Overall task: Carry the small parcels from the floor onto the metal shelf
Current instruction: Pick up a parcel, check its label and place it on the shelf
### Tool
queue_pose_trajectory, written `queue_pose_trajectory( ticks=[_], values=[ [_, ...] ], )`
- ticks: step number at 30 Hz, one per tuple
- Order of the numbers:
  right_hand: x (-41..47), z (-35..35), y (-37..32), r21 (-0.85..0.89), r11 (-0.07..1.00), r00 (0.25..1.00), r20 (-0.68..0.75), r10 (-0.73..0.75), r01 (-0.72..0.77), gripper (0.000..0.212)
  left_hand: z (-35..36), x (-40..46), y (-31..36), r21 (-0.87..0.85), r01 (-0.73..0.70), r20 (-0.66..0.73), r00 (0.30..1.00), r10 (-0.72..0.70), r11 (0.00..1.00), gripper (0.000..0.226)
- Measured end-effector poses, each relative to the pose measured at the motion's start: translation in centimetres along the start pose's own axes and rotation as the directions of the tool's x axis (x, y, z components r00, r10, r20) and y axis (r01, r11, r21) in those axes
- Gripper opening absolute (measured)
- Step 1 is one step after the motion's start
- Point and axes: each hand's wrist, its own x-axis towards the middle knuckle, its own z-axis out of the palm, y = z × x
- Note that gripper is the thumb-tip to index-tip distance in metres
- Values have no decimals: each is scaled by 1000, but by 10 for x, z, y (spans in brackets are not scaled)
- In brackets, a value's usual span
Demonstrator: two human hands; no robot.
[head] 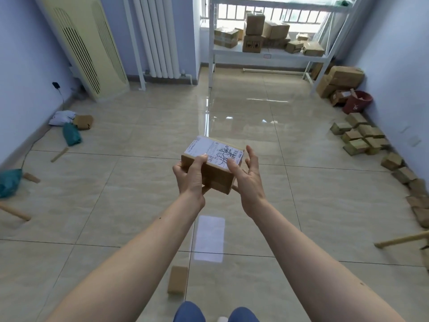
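A glossy tiled floor [255, 126] runs ahead to a white metal shelf [267, 53] under the window. Its middle tier already carries a heap of cardboard boxes [264, 36], so part of the job looks done. Much is left, by my reading: a long row of small parcels [362, 138] lines the right wall, and one more parcel [177, 280] lies near the feet. A labelled parcel [212, 163] is held at chest height, well short of the shelf, label up, its long axis slanting from near left to far right. The left hand [190, 175] grips its near left corner; the right hand [247, 173] is half open, thumb on the label, fingers spread off the far side.
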Motion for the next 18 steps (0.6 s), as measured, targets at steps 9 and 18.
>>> queue_pose_trajectory(
  ticks=[9, 18],
  values=[
    [2, 1, -14, -3, 995, 990, -99, 99, -100, 40, -5, -5, 4, 125, 36, 22, 999, -39, 992, 73],
    [10, -14, -31, -56, 991, 992, 2, 126, -125, 37, -13, -9, 23, 198, 60, 137, 987, -88, 978, 66]
  ],
)
